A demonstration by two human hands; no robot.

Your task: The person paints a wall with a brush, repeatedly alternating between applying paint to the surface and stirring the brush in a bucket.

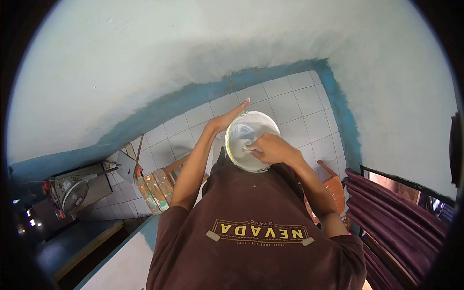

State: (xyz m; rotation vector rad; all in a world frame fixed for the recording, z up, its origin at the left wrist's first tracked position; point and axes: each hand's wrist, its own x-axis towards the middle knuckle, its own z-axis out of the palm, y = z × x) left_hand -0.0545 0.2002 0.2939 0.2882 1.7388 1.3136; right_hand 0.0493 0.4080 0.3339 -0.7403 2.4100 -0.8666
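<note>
A white bucket (263, 124) with paint-like white stuff inside is held at my chest, tilted toward me. My left hand (231, 117) is pressed flat against its left outer side, fingers stretched up along the rim. My right hand (271, 149) reaches over the near rim into the bucket, fingers closed around something small and pale that I cannot make out. Below the bucket is my brown T-shirt (256, 222).
A pale wall (193, 53) with a blue base band (183, 101) rises ahead. White floor tiles (299, 104) lie below. A fan (75, 195) stands at left, wooden pieces (157, 186) lean nearby, an orange plastic chair (334, 186) and purple curtain (386, 212) are at right.
</note>
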